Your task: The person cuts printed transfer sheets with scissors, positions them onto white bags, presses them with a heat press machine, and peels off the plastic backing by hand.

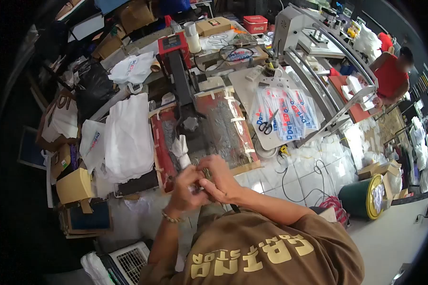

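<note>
My left hand (184,192), with a braided bracelet at the wrist, and my right hand (218,178) meet in front of my body. Their fingers are curled together around something small that is mostly hidden and blurred. Just beyond them is the white-wrapped handle (181,151) of a heat press (179,78) with a red control box. Under the press arm lies a worn, taped platen (226,126). To the left of the press rests a stack of white fabric bags (130,137). On the right, scissors (267,124) lie on printed plastic transfer sheets (297,114).
A printed white bag (92,142) lies left of the stack. A grey metal machine frame (314,71) stands at the right, with a person in red (392,73) beyond it. Cables (314,183) and a green bin (361,197) are on the right floor.
</note>
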Demonstrator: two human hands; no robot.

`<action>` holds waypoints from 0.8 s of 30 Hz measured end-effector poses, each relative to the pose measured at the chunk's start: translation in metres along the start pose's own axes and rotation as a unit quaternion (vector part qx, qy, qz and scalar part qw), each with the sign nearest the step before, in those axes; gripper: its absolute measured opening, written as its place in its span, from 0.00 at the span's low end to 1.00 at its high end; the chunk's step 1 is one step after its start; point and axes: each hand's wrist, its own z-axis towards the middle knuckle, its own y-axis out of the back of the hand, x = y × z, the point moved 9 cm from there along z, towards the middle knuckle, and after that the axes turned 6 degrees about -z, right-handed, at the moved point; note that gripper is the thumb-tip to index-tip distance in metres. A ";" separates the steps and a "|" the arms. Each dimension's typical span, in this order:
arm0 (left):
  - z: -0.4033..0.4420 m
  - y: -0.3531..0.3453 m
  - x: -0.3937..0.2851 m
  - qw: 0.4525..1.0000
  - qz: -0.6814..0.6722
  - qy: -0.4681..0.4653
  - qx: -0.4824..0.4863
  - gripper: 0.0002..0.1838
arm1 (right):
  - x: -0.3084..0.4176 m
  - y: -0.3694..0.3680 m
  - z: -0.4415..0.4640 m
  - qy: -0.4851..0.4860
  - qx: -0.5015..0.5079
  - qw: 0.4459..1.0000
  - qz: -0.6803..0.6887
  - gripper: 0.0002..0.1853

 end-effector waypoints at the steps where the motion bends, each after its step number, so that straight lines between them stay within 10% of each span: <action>1: 0.001 0.018 0.024 0.992 -0.098 0.063 -0.046 0.12 | 0.002 0.001 -0.001 0.005 0.001 1.000 -0.002 0.22; 5: 0.031 0.071 0.124 0.964 -0.069 0.146 -0.211 0.12 | 0.019 -0.018 -0.002 0.021 0.139 0.980 -0.139 0.24; 7: 0.056 0.079 0.142 0.943 0.027 0.172 -0.283 0.20 | 0.003 -0.057 -0.035 -0.018 0.369 0.885 -0.284 0.31; 17: 0.080 0.065 0.193 0.905 -0.186 0.289 -0.252 0.30 | 0.011 -0.050 -0.022 0.000 0.323 0.908 -0.268 0.36; 24: 0.093 0.092 0.189 0.923 -0.014 0.330 -0.198 0.29 | 0.054 -0.020 0.014 0.005 0.323 0.905 -0.278 0.35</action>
